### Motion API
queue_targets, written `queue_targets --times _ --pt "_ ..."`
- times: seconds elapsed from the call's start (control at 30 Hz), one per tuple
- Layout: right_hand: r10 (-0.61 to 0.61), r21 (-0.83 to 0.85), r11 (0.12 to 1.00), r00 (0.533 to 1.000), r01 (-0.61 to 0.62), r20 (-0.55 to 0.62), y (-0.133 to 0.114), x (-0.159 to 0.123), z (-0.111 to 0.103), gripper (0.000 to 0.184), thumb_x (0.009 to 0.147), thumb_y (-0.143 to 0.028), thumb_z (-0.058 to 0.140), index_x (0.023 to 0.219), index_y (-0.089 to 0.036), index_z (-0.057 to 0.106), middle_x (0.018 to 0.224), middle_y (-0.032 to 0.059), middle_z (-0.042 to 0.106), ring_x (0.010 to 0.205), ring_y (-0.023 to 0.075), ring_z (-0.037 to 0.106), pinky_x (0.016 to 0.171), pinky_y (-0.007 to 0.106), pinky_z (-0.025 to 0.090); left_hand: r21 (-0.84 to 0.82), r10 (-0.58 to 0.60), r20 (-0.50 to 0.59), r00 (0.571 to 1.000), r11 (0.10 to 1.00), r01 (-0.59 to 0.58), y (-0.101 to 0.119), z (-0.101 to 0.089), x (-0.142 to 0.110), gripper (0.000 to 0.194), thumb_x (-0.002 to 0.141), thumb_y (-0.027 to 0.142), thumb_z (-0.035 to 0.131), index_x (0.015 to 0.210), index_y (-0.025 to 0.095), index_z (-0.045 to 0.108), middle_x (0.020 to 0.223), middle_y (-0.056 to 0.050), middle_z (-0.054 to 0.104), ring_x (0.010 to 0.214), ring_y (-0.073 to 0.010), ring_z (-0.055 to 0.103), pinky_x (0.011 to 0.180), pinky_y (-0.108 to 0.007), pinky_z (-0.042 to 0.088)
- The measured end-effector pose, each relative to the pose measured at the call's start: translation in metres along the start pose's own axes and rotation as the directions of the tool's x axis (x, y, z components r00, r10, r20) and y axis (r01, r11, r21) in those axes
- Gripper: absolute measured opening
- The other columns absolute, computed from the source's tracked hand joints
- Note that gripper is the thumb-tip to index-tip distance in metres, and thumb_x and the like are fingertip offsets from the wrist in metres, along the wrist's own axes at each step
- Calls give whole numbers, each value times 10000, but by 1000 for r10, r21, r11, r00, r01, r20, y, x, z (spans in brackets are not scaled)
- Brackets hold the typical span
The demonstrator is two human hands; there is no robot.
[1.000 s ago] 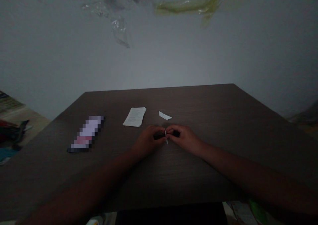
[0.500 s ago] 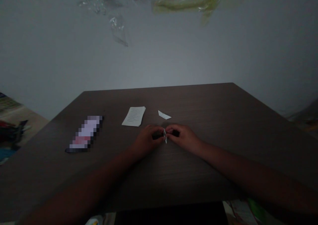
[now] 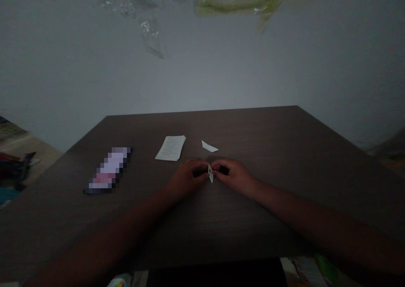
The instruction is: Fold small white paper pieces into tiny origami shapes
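Observation:
Between my two hands, over the middle of the table, is a small piece of folded white paper [image 3: 210, 174], narrow and pointed at its ends. My left hand [image 3: 186, 176] pinches it from the left with thumb and fingers. From the right, my right hand [image 3: 233, 174] grips the same paper in a pinch, its fingertips close to the left ones. Just beyond my hands lies another folded white paper [image 3: 209, 146], slanted in shape. A stack of printed paper sheets [image 3: 171, 148] rests further left, behind my left hand.
A phone [image 3: 109, 170] with a blurred-out screen lies on the left of the dark wooden table [image 3: 253, 131]. Behind the table stands a pale wall [image 3: 202, 76] with yellow tape [image 3: 234, 5] and clear tape on it. Clutter shows on the floor at the left.
The folded paper between my fingers has turned or been pressed slightly, and more of its white face shows. My hands stay in nearly the same place.

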State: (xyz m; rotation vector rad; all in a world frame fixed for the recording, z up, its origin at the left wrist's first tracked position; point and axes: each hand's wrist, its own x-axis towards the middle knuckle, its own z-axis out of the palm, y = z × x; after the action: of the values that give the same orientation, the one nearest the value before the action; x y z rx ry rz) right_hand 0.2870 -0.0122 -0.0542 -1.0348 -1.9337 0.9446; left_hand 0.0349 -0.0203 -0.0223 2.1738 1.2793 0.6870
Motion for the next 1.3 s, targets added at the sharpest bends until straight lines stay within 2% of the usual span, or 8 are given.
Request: queue_targets --times 0.2,0.53,0.83,1.07,1.2,1.3 --pt "-8 -22 1000 1000 8 0 -1 0 0 94 1083 -207 850 1129 -269 904 1117 51 914 1050 255 861 1032 434 682 1 -2 7 1000 1000 2 -5 0 1 256 1052 218 812 1270 264 939 1331 -68 932 1280 -305 882 1219 -441 701" --pt "3 -17 1000 1000 -3 4 1 2 -2 98 1053 -193 855 1096 -266 905 1098 46 909 1042 253 854 1013 412 666 -4 22 56 998 1000 -21 -13 -5 0 294 1069 242 801 1327 291 933 1338 -52 928 1279 -294 873 1213 -432 694" --pt "-26 -33 999 999 27 39 0 3 -6 181 1030 -115 839 1087 -273 906 1113 36 925 1053 251 864 984 392 654 -18 139 112 984 990 -137 -26 -8 2 284 1103 257 805 1354 311 926 1353 -42 931 1308 -298 857 1223 -427 668" --pt "-133 -128 981 985 147 114 5 6 -14 204 1044 -108 823 1106 -284 907 1149 45 935 1120 261 869 1055 427 660 8 249 151 957 967 -253 -32 -10 6 276 1112 231 803 1339 321 931 1366 -36 944 1327 -284 854 1272 -459 652" --pt "-222 -182 950 958 255 183 9 8 -17 226 1065 -104 809 1142 -295 904 1194 45 944 1161 265 876 1135 478 668 43 254 173 952 963 -265 -24 -14 7 289 1122 204 777 1332 322 938 1381 -43 945 1349 -288 857 1307 -474 634" --pt "-283 -206 921 932 330 225 10 10 -20 272 1060 -70 787 1172 -291 899 1207 48 941 1159 261 880 1136 481 675 88 243 212 947 960 -266 -19 -17 8 304 1124 197 767 1337 325 942 1393 -53 945 1363 -296 862 1324 -478 617"
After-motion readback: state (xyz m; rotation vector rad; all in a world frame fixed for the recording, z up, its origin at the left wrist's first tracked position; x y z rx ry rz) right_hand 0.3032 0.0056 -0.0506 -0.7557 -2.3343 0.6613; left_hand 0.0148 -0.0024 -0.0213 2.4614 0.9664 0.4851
